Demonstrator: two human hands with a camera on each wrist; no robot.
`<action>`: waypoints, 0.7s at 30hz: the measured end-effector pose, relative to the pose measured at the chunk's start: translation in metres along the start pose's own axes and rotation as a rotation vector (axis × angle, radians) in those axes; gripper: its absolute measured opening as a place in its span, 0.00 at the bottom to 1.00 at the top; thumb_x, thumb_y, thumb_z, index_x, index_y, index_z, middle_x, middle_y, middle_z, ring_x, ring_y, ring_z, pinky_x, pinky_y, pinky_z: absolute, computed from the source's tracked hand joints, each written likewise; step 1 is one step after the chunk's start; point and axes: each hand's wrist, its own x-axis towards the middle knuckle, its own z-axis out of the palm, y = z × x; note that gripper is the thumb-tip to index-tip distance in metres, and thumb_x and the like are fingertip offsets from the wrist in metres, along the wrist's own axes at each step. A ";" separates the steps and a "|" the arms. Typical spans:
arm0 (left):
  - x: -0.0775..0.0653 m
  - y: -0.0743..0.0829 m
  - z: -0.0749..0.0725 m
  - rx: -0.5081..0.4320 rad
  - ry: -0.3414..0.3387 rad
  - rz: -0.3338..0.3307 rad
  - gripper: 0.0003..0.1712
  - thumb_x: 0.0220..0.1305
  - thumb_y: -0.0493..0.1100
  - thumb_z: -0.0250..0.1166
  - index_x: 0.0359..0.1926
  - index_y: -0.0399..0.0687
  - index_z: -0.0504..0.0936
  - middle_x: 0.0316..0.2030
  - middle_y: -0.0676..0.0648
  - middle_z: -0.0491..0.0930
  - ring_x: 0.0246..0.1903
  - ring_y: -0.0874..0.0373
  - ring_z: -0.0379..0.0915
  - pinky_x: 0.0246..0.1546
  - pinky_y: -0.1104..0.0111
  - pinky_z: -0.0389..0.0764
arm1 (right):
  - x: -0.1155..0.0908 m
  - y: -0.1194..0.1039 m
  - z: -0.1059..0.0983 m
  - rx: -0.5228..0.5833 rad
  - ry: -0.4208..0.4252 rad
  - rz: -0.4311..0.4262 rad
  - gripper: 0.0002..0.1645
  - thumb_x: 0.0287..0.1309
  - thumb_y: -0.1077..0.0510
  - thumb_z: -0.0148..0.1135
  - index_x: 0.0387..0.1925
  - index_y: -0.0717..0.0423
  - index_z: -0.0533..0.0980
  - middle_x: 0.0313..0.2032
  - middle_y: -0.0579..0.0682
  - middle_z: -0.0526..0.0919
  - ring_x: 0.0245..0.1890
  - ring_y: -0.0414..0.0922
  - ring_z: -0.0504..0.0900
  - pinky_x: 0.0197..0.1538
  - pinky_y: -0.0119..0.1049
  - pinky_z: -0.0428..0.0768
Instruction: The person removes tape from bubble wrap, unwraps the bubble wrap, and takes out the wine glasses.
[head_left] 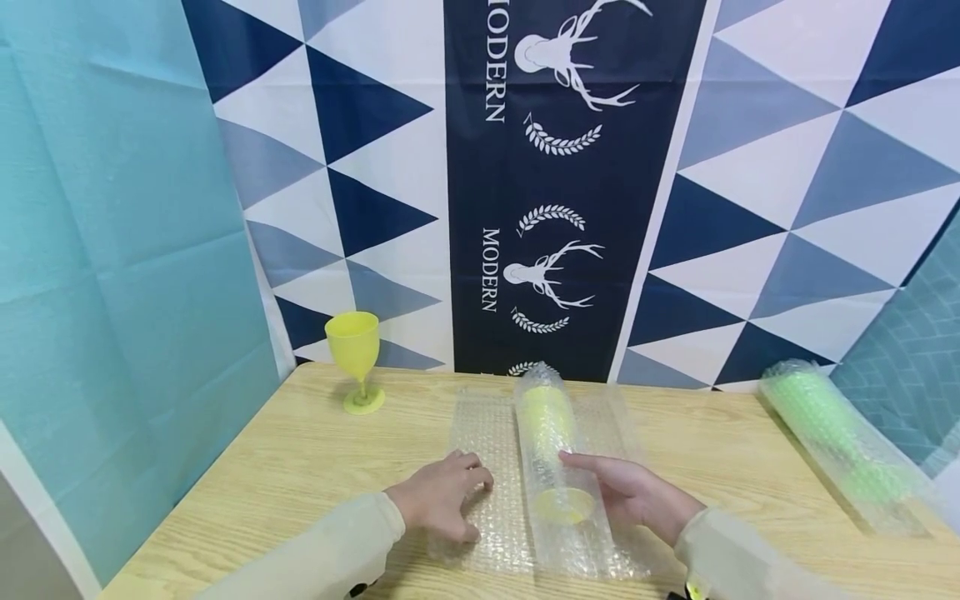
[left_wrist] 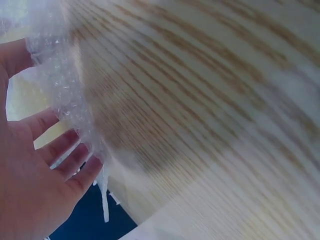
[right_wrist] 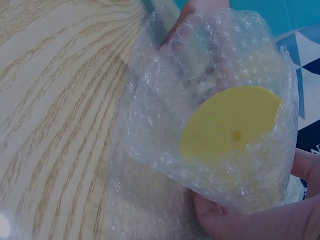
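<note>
In the middle of the table, a yellow goblet (head_left: 546,421) lies rolled in bubble wrap (head_left: 504,508), its round base (right_wrist: 235,117) facing the near edge. My right hand (head_left: 637,493) grips the roll from the right, thumb on top and fingers low on its side, partly hidden behind it. To the left of the roll, my left hand (head_left: 442,497) has its fingers loosely bent over the flat part of the wrap. Its spread fingertips touch the edge of the sheet in the left wrist view, with no firm grip showing.
An unwrapped yellow goblet (head_left: 354,354) stands upright at the back left of the wooden table (head_left: 300,467). On the right edge lies a bubble-wrapped green object (head_left: 832,433). A patterned cloth (head_left: 390,267) hangs behind the table, and a teal sheet (head_left: 135,275) hangs on the left.
</note>
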 end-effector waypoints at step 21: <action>0.023 0.029 -0.023 -0.389 -0.125 -0.217 0.28 0.68 0.60 0.52 0.52 0.43 0.80 0.51 0.46 0.81 0.55 0.52 0.73 0.60 0.59 0.73 | -0.002 0.000 -0.002 0.016 -0.036 -0.005 0.34 0.68 0.44 0.50 0.61 0.65 0.57 0.44 0.48 0.83 0.45 0.43 0.83 0.60 0.45 0.78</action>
